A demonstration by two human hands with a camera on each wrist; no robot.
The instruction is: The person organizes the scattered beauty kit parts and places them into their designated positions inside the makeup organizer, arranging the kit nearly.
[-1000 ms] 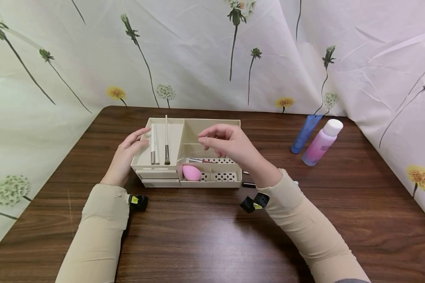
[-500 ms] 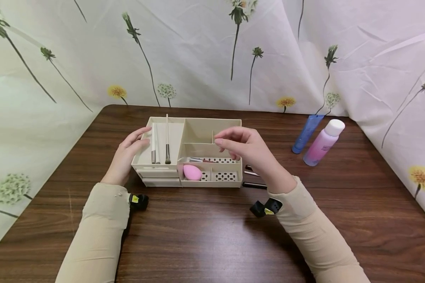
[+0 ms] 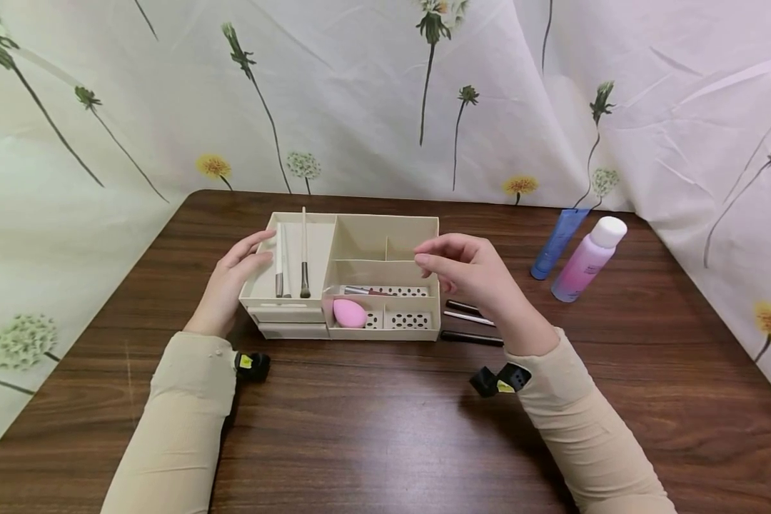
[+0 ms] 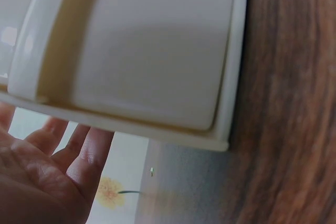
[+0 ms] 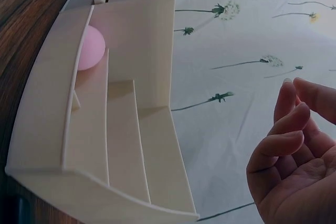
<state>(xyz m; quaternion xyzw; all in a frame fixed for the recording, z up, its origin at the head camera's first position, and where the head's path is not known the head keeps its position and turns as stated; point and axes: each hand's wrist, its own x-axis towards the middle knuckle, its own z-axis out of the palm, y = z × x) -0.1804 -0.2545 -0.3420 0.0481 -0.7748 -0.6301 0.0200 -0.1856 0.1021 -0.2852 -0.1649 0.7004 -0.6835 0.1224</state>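
Note:
A cream organizer (image 3: pixel 293 333) stands on the table, its left tray bearing several brushes, one dark-tipped brush (image 3: pixel 305 278) among them. My left hand (image 3: pixel 226 289) rests at the tray's left side, fingers extended along the rim; the left wrist view shows the palm (image 4: pixel 47 177) beside the organizer wall. Just off the organizer's right edge hovers my right hand (image 3: pixel 482 282), with nothing visible in it; its fingers bend loosely, thumb and index tips close together (image 5: pixel 296 145). A pink sponge (image 3: pixel 350 313) lies in a front compartment, and a silver-and-red tube (image 3: pixel 358 290) in the one behind.
Right of the organizer, partly under the right hand, lie black sticks (image 3: pixel 470 338) and a thin white one (image 3: pixel 469 318). A blue tube (image 3: pixel 557 244) and a pink bottle (image 3: pixel 581 268) with a white cap stand farther right. A floral cloth (image 3: pixel 360 107) hangs behind the table.
My right hand has moved right, from above the organizer's compartments to its right edge, uncovering more of the sticks. The left hand has stayed in place.

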